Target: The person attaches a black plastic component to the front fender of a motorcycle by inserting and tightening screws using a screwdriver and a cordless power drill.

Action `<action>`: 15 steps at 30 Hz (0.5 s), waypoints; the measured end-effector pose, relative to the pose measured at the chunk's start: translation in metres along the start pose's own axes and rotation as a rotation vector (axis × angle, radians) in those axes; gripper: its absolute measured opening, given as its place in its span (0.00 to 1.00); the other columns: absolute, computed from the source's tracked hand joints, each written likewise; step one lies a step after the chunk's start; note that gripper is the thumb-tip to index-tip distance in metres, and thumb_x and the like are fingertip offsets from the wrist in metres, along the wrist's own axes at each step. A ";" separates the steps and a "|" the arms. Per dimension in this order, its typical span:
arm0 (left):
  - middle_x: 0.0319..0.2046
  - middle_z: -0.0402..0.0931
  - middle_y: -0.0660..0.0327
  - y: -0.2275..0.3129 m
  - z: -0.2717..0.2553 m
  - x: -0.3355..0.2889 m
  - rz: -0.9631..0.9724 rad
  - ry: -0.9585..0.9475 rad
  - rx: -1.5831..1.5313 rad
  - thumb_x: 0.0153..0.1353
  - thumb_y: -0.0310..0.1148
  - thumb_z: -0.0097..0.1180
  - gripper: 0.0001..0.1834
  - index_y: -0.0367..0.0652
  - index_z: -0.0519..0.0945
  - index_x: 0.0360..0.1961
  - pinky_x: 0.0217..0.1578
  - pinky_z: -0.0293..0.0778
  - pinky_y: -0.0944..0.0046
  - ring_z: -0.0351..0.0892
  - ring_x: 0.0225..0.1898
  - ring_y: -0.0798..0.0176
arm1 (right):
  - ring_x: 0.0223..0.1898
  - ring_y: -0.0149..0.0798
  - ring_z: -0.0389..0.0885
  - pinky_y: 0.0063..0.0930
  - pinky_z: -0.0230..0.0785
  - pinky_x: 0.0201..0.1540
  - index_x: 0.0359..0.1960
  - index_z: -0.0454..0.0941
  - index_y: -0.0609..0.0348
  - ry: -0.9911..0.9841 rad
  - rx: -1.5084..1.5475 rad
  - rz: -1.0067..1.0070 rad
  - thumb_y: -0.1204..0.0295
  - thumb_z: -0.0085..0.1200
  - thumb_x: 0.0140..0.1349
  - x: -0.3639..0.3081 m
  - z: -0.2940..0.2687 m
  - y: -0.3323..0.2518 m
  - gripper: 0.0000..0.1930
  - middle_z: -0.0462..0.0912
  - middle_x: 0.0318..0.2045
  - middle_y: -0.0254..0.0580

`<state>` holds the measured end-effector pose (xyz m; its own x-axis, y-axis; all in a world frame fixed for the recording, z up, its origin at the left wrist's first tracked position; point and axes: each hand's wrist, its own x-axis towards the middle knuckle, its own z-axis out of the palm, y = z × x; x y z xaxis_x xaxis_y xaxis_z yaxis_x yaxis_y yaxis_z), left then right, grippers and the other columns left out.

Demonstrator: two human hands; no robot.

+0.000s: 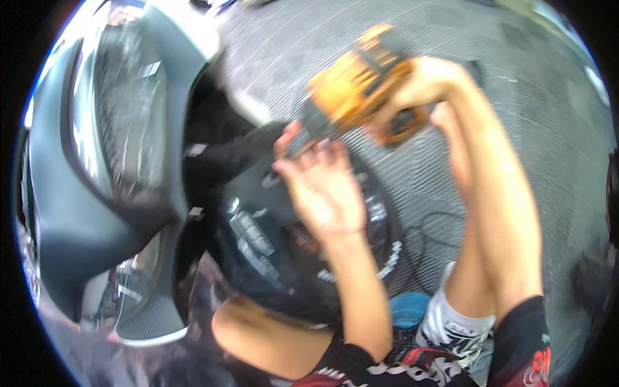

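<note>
An orange-and-black power tool [351, 87] is held up in front of me, its dark nose pointing down to the left. My right hand [416, 87] is wrapped round its handle. At the nose, my left hand [322, 180] has its palm turned up, with thumb and fingers closed about the dark tip. Blur hides what is fitted at the tip. Beneath my left hand and forearm lies a large, round, glossy black thing [274, 290] with white lettering near its rim; its kind is unclear.
To the left stands a dark grey vehicle body panel [58, 213] with a clear headlight [132, 122]. Grey ribbed floor [516, 122] extends beyond and to the right. A thin dark cable [422, 222] lies beside the round black thing. Near my legs is something round and blue [407, 309].
</note>
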<state>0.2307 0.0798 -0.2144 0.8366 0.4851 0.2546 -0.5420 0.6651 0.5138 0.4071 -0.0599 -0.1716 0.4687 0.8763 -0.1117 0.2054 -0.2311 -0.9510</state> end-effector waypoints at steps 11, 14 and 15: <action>0.63 0.70 0.64 0.025 0.000 -0.007 0.021 0.065 0.181 0.75 0.47 0.46 0.22 0.50 0.69 0.64 0.68 0.60 0.55 0.65 0.65 0.63 | 0.35 0.32 0.85 0.29 0.79 0.40 0.41 0.85 0.62 0.083 0.212 -0.376 0.80 0.74 0.40 0.005 0.016 -0.012 0.21 0.89 0.33 0.39; 0.63 0.70 0.63 0.028 -0.009 -0.010 -0.027 0.060 0.205 0.75 0.49 0.46 0.24 0.50 0.69 0.65 0.69 0.58 0.54 0.64 0.66 0.63 | 0.35 0.32 0.85 0.29 0.79 0.40 0.41 0.85 0.63 0.148 0.260 -0.413 0.80 0.73 0.43 0.000 0.031 -0.004 0.20 0.88 0.32 0.39; 0.63 0.70 0.63 0.029 -0.012 -0.009 -0.022 0.060 0.194 0.75 0.49 0.46 0.24 0.50 0.69 0.65 0.69 0.58 0.54 0.64 0.66 0.63 | 0.35 0.32 0.85 0.28 0.79 0.40 0.42 0.85 0.64 0.185 0.311 -0.455 0.79 0.73 0.45 -0.002 0.036 -0.004 0.19 0.88 0.32 0.39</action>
<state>0.2067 0.1012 -0.2118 0.8387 0.5082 0.1956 -0.4932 0.5567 0.6684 0.3746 -0.0453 -0.1780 0.5404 0.7633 0.3541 0.1724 0.3115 -0.9345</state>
